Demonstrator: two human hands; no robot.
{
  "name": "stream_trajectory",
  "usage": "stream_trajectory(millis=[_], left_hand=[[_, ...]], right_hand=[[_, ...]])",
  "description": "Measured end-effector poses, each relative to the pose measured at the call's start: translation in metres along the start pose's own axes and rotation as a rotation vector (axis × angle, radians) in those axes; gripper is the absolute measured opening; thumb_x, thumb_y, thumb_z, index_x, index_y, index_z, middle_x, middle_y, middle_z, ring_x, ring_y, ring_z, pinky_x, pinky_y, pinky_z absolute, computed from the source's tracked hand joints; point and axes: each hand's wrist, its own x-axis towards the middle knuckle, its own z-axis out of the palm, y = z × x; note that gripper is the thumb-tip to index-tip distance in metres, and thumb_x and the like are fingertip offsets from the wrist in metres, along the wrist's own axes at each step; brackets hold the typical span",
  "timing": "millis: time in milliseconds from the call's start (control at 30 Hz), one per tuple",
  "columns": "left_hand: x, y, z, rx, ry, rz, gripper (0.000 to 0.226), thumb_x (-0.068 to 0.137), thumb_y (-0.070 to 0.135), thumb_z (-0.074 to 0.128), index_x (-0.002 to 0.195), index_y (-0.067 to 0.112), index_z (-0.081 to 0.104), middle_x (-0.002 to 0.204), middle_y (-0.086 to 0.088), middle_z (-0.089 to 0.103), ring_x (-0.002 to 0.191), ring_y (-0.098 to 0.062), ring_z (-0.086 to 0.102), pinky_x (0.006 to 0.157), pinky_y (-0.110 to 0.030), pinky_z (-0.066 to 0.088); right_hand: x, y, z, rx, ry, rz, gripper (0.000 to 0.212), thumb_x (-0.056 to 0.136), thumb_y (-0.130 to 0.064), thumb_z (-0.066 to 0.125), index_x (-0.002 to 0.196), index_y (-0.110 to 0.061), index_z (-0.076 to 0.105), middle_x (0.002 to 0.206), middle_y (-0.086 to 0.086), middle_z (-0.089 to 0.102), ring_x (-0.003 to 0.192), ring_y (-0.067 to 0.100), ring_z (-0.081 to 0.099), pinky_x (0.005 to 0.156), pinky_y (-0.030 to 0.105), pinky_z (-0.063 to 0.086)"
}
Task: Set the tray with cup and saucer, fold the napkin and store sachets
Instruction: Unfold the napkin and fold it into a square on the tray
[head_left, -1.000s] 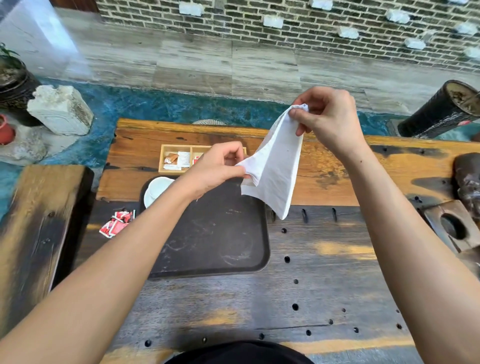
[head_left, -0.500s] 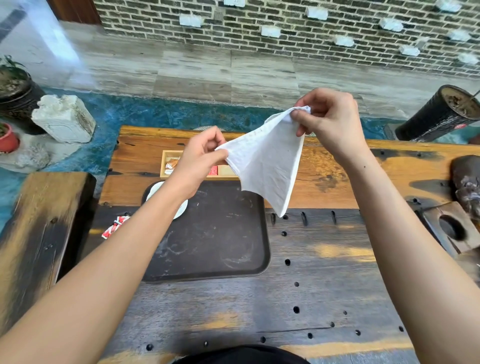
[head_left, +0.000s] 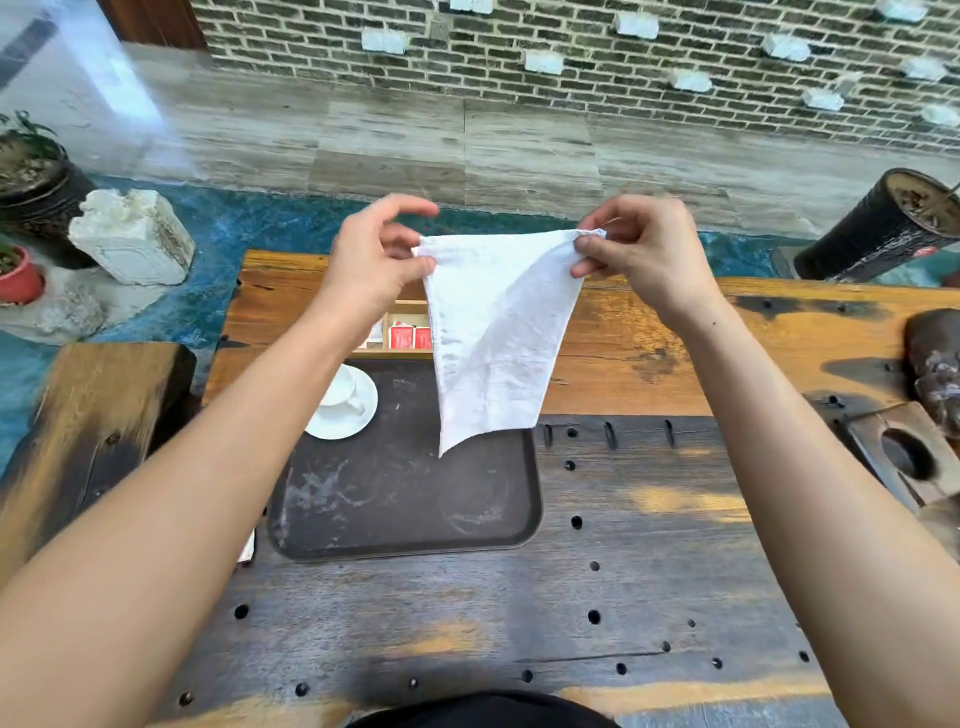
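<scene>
Left hand (head_left: 376, 260) and right hand (head_left: 639, 254) pinch the white napkin (head_left: 493, 332) (sachet (head_left: 402, 335) print unreadable).

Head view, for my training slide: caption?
Both hands hold a white napkin above the tray.

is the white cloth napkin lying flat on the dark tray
No, the white cloth napkin hangs in the air above the dark tray, pinched at its top corners by the left hand and right hand.
</scene>
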Motion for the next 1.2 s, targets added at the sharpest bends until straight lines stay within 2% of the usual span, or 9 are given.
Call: stream_trajectory(millis=[67,167,267,367,500,667,867,967,1200], left_hand=[[0.006,0.001,-0.002,0.073,-0.011,-0.009,0.027,0.079,-0.003,0.078,0.099,0.014,0.075,0.088,-0.010,0.069,0.077,-0.017,0.060,0.071,-0.032,0.053],[0.018,-0.004,-0.004,0.133,0.013,-0.023,0.013,0.083,0.007,0.080,0.092,0.016,0.075,0.082,-0.006,0.069,0.074,-0.015,0.060,0.060,-0.025,0.049],[0.030,-0.011,-0.008,0.235,0.019,-0.008,0.009,0.084,0.014,0.079,0.092,0.016,0.076,0.081,-0.003,0.071,0.069,-0.016,0.065,0.050,-0.019,0.045],[0.041,-0.014,-0.011,0.240,-0.009,-0.011,0.004,0.089,0.016,0.074,0.091,0.015,0.071,0.087,-0.004,0.073,0.057,-0.026,0.074,0.047,-0.028,0.048],[0.052,-0.007,-0.017,0.179,-0.024,0.015,0.005,0.095,0.013,0.069,0.095,0.011,0.064,0.091,-0.010,0.069,0.062,-0.032,0.077,0.054,-0.036,0.057],[0.029,0.006,-0.033,0.220,-0.127,0.088,0.003,0.093,0.013,0.071,0.093,0.013,0.068,0.077,-0.004,0.074,0.072,-0.018,0.079,0.067,-0.030,0.062],[-0.061,-0.021,-0.042,0.333,-0.271,0.062,0.018,0.083,0.008,0.081,0.088,0.023,0.073,0.080,0.003,0.078,0.075,-0.008,0.075,0.076,-0.026,0.057],[-0.122,-0.054,-0.035,0.361,-0.372,-0.043,0.024,0.081,0.005,0.083,0.088,0.026,0.076,0.083,0.007,0.077,0.078,-0.007,0.072,0.075,-0.015,0.054],[-0.229,-0.129,0.000,0.428,-0.524,-0.251,0.018,0.084,-0.004,0.074,0.087,0.014,0.075,0.078,0.003,0.075,0.074,-0.010,0.071,0.072,-0.025,0.055]], right_hand=[[0.003,0.007,0.003,0.026,-0.033,0.050,0.005,0.092,-0.002,0.074,0.096,-0.002,0.071,0.075,0.011,0.072,0.070,0.030,0.080,0.060,0.031,0.063],[0.009,0.018,0.009,0.052,-0.037,0.092,0.007,0.093,-0.001,0.072,0.095,-0.006,0.068,0.079,0.013,0.070,0.071,0.031,0.079,0.056,0.030,0.062],[0.018,0.028,0.014,0.042,-0.029,0.103,0.012,0.092,-0.002,0.074,0.100,-0.011,0.069,0.076,0.014,0.074,0.072,0.028,0.080,0.062,0.033,0.064],[0.030,0.031,0.019,0.058,-0.017,0.110,0.008,0.093,-0.004,0.073,0.097,-0.011,0.071,0.078,0.016,0.075,0.072,0.027,0.080,0.070,0.038,0.066],[0.043,0.023,0.022,0.111,0.015,0.087,0.005,0.094,-0.005,0.071,0.098,-0.003,0.068,0.079,0.014,0.075,0.070,0.025,0.079,0.069,0.040,0.066],[0.026,0.008,0.015,0.149,-0.035,0.039,0.007,0.097,-0.005,0.067,0.102,-0.003,0.062,0.084,0.010,0.071,0.071,0.023,0.079,0.063,0.034,0.065],[-0.066,0.022,0.019,-0.009,-0.214,0.066,0.009,0.092,-0.008,0.075,0.096,-0.013,0.069,0.087,0.004,0.081,0.083,0.019,0.080,0.078,0.039,0.065],[-0.131,0.050,0.042,-0.043,-0.331,0.191,0.015,0.088,-0.009,0.079,0.093,-0.022,0.072,0.088,-0.005,0.082,0.085,0.011,0.079,0.079,0.040,0.062],[-0.245,0.119,0.098,-0.101,-0.484,0.429,0.017,0.088,-0.010,0.077,0.088,-0.027,0.074,0.079,-0.016,0.078,0.071,0.000,0.071,0.071,0.022,0.055]])
